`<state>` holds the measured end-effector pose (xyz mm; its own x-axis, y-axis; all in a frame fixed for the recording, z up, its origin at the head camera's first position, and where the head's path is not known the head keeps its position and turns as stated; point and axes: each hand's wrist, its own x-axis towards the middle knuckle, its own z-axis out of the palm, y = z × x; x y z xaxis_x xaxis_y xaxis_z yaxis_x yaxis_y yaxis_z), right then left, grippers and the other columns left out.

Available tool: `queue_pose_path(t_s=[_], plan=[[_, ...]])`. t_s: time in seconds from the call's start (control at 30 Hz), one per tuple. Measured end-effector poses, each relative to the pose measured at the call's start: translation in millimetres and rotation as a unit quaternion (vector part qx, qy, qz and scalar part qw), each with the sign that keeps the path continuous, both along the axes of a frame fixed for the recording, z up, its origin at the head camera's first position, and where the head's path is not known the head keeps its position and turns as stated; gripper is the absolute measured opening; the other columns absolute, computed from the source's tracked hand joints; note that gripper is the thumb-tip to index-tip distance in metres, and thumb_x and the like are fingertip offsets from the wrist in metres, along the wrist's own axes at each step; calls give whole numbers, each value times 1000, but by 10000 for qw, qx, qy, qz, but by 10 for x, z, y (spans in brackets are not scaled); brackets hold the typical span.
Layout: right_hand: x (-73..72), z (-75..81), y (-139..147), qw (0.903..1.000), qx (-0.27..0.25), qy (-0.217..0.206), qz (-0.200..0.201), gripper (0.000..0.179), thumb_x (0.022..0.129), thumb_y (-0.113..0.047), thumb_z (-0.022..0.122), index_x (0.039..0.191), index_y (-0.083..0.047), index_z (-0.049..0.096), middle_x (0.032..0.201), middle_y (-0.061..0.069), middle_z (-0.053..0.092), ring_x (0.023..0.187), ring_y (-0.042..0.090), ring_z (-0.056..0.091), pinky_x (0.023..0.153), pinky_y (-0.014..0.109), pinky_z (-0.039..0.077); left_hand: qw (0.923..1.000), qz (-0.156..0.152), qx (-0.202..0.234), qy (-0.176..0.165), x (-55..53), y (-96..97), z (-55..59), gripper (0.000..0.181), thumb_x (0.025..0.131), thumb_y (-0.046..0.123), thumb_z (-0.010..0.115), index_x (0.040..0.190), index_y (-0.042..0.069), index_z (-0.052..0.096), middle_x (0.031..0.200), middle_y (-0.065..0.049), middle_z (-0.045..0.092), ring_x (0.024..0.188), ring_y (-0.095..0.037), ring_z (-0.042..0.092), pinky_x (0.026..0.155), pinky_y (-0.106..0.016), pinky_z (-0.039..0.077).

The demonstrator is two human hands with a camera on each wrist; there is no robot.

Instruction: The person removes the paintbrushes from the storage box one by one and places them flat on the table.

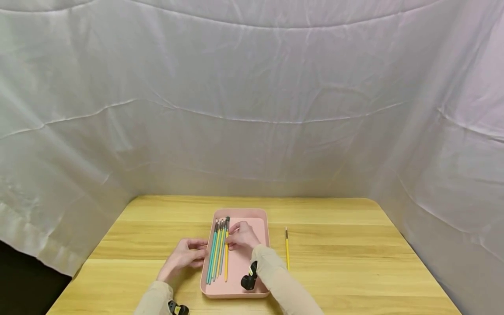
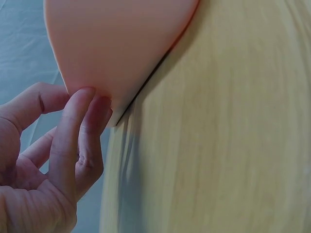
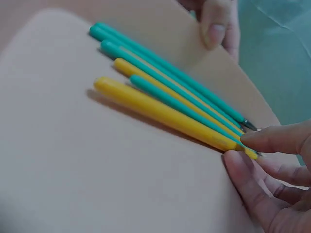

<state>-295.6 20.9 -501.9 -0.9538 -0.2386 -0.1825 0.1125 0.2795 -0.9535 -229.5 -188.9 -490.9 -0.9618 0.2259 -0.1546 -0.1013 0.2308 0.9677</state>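
Note:
A pink tray [image 1: 240, 294] lies on the table with several paintbrushes side by side along its left part. Their handles are teal and yellow, with bristles toward the far end. My left hand [image 1: 188, 253] holds the tray's left wall; in the left wrist view its fingertips [image 2: 83, 97] press the outer face while another finger passes behind the rim. Inside the tray, my right hand [image 1: 243, 236] pinches a thick yellow paintbrush [image 3: 160, 114] near its ferrule between thumb and index finger. This brush is the rightmost of the row, beside a shorter-looking teal brush [image 3: 180, 102]. Its bristle end is hidden in the right wrist view.
Another yellow paintbrush [image 1: 287, 251] lies on the wooden table [image 1: 346, 253] to the right of the tray, near my right forearm. A pale grey curtain [image 1: 252, 144] hangs behind the table and along its sides.

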Motion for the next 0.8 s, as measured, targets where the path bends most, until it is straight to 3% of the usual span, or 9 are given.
queue_pose_path(t_s=[0.23,0.5,0.8], plan=[[1,33,-30,9990,407,113,-119,14,81,5,76,87,5,63,73,18,73,48,10,63,52,26,62,10000,12,34,30,-4,7,6,49,89,-1,67,131,-21,51,108,-25,66,80,-14,70,70,-30,66],[5,10,-30,9988,450,115,-155,12,80,6,77,85,6,66,72,19,74,50,13,66,53,28,63,10000,40,52,-22,11,16,6,49,89,-1,68,131,-20,51,106,-20,67,79,-14,70,70,-30,66],[-26,27,-74,9970,749,13,-201,10,78,6,75,72,4,68,60,13,70,44,11,61,48,26,60,9999,17,98,-16,5,7,5,50,88,0,67,131,-21,51,107,-21,67,79,-13,69,69,-28,65]])
